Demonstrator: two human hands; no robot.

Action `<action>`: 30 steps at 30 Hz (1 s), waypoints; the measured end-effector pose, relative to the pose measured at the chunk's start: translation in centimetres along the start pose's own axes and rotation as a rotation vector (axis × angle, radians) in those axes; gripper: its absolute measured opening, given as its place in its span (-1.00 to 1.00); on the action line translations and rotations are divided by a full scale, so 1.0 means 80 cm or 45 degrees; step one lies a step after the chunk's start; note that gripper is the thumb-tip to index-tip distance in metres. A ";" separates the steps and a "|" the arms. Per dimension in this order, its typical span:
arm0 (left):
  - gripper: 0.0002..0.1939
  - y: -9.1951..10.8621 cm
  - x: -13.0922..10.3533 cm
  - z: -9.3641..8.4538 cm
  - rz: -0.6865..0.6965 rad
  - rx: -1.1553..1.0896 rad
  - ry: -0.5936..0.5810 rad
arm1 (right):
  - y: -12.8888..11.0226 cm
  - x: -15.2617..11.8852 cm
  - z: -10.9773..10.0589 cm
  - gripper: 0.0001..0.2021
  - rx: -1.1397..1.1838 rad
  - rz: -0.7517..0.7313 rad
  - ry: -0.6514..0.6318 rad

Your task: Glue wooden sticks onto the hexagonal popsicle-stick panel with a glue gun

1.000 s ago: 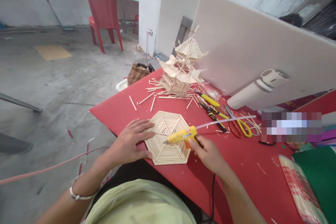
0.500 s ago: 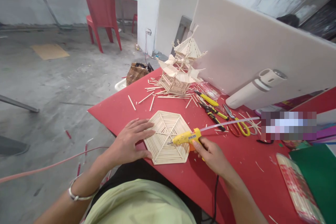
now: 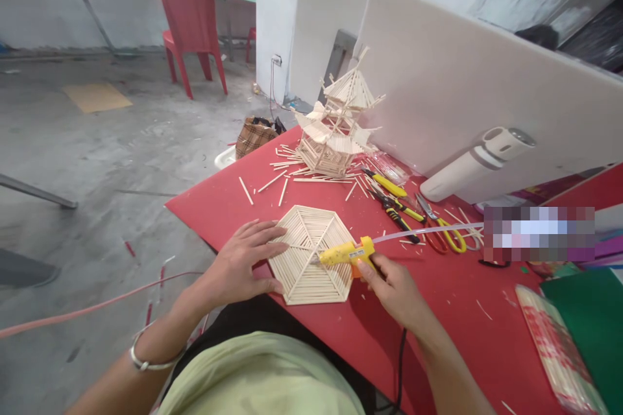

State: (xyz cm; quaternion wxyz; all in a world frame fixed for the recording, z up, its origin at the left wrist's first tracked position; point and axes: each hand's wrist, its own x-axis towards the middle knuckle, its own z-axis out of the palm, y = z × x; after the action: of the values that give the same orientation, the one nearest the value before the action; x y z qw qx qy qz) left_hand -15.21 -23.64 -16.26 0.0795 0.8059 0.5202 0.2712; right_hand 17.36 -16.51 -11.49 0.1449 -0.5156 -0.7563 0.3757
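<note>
In my right hand [image 3: 392, 288] is a yellow hot glue gun [image 3: 348, 253], its fingers wrapped round the handle. A long clear glue stick [image 3: 423, 231] sticks out of the back of the gun. The nozzle points left, over the middle of an octagonal panel [image 3: 333, 285] made of thin wooden sticks; whether it touches the panel I cannot tell. My left hand [image 3: 248, 259] lies at the panel's left edge, fingers stretched out over it and thumb at the lower left side. The panel lies flat near the front edge of the red table [image 3: 219, 201].
A stick-built pagoda [image 3: 335, 123] stands at the back among loose sticks. To its right lie a yellow cutter [image 3: 384, 183], pliers [image 3: 396, 217], scissors [image 3: 450, 233] and a white flask [image 3: 477, 162]. Packaged sticks [image 3: 555, 343] rest at the right. The glue gun's black cord [image 3: 401, 363] hangs down.
The glue gun's tip has shifted very slightly up and right over the panel's middle. My left hand stays in place on the panel. The whole view has drifted slightly.
</note>
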 end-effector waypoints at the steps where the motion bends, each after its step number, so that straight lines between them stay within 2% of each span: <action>1: -0.31 0.000 0.000 0.000 0.000 0.000 -0.003 | -0.002 -0.003 0.001 -0.56 0.008 -0.008 -0.041; 4: -0.30 -0.001 0.000 0.000 0.000 0.004 -0.007 | -0.005 -0.008 0.005 -0.56 0.023 -0.027 -0.155; 7: -0.28 -0.001 0.000 0.000 0.002 0.011 -0.013 | -0.002 -0.007 0.007 -0.55 0.048 -0.025 -0.199; 15: -0.30 0.000 0.000 -0.001 -0.005 -0.008 -0.014 | 0.017 0.001 0.006 -0.49 0.108 0.156 0.039; 21: -0.32 0.002 0.002 -0.002 -0.015 -0.047 0.001 | 0.021 -0.021 -0.010 -0.51 0.035 0.145 -0.046; 26: -0.33 0.001 0.001 0.000 -0.008 -0.033 0.005 | 0.013 -0.038 -0.023 -0.55 -0.154 0.130 0.082; 30: -0.34 0.001 0.000 0.001 0.000 -0.025 0.016 | 0.006 -0.043 -0.026 -0.58 -0.211 0.096 0.087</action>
State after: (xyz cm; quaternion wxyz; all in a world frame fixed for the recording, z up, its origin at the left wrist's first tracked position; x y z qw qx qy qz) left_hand -15.15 -23.65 -16.28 0.0840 0.8033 0.5182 0.2814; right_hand 20.40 -18.62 -9.85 0.1132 -0.5666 -0.7593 0.2992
